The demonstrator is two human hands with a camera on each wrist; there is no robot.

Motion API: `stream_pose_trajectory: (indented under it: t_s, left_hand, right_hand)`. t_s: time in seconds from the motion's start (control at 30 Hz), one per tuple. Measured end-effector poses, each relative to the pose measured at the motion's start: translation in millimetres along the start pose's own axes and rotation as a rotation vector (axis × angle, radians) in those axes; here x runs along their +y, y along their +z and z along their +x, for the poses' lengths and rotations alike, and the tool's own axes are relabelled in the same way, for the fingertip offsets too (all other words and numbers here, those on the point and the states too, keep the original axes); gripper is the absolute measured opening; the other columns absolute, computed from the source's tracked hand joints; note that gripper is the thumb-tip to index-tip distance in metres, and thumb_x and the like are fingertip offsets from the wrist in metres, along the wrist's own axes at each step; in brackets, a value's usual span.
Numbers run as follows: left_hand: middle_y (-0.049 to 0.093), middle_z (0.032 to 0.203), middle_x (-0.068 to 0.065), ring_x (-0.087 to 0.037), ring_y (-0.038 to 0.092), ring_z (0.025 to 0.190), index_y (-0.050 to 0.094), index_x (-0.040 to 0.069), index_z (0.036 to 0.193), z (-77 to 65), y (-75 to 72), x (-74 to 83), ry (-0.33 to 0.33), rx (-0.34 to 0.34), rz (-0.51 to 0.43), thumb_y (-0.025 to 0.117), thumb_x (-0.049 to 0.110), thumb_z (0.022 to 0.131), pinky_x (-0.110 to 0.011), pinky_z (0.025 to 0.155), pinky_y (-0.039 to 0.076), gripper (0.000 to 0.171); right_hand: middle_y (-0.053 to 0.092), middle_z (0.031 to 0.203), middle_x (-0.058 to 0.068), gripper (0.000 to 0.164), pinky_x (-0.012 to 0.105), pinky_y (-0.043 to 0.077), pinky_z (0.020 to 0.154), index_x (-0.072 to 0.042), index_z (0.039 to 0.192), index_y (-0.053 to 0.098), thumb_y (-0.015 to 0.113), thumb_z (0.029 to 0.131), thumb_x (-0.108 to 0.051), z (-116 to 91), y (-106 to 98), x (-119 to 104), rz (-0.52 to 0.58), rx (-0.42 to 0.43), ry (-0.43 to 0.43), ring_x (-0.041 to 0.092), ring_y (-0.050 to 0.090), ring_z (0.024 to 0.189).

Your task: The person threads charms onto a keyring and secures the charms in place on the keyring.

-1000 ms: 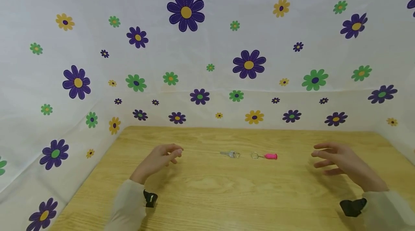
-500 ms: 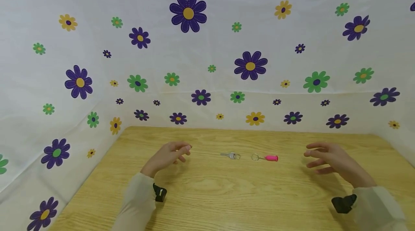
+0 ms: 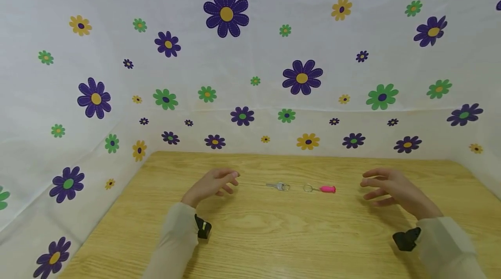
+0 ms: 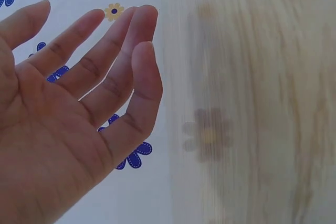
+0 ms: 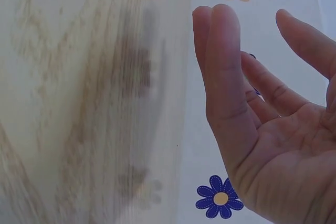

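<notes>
A silver key (image 3: 277, 186) with a small ring lies on the wooden table, bow toward the right. Just right of it lies a keyring (image 3: 308, 188) joined by a short chain to a bright pink fob (image 3: 327, 189). My left hand (image 3: 213, 185) hovers to the left of the key, fingers loosely bent, holding nothing. Over on the other side, my right hand (image 3: 395, 189) is held right of the pink fob with its fingers spread and relaxed. Both wrist views show a bare palm, the left one (image 4: 79, 93) and the right one (image 5: 247, 119), with no object in them.
The light wooden table (image 3: 266, 244) runs back to a white cloth (image 3: 250, 52) printed with purple, green and yellow flowers. That cloth also hangs along the left and right sides. A black strap mount (image 3: 202, 226) sits at the left wrist, another (image 3: 407, 240) at the right.
Both hands have moved inward, the left one rightward and the right one leftward, nearer the key and the pink fob. Those two things lie where they were.
</notes>
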State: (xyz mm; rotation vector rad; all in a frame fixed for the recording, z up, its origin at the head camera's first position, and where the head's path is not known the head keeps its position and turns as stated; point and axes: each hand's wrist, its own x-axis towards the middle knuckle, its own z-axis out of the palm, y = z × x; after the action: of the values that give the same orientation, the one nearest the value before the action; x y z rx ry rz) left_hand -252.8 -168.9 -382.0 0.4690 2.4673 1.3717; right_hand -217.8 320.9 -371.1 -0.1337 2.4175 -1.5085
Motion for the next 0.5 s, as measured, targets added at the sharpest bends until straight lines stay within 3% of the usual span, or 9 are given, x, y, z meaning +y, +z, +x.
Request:
stream_pose_trajectory:
  t_s: [0.5]
  left_hand:
    - [0.069, 0.116, -0.011, -0.027, 0.069, 0.098, 0.055, -0.003, 0.140, 13.0, 8.9, 3.7, -0.036, -0.043, -0.030, 0.047, 0.036, 0.109, -0.042, 0.083, 0.055, 0.051]
  right_hand:
    - [0.065, 0.122, 0.021, 0.059, 0.040, 0.059, 0.076, 0.020, 0.141, 0.036, 0.057, 0.105, -0.022, 8.1, 7.0, 0.5, 0.044, -0.023, 0.042, 0.030, 0.072, 0.093]
